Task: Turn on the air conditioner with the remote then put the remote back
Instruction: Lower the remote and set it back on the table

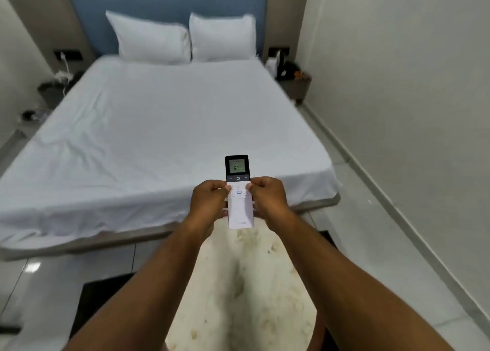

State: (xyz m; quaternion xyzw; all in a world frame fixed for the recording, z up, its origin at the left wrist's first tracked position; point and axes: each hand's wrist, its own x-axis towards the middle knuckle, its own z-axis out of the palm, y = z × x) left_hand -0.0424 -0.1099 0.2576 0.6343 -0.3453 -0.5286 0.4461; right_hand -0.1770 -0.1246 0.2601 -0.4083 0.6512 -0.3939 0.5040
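- Soft, even, rather dim indoor light with a cool cast; no hard shadows.
- A bright glare patch on the glossy floor tiles (pixel 31 267) at the left.
- Wide-angle bending of walls and the bed (pixel 159 128) towards the edges.
- Overall slight softness; corners blurrier.

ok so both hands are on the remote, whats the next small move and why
Probably set the remote back down: its screen already shows 24, so it seems on. The left hand and right hand hold its sides. The air conditioner itself is out of view.
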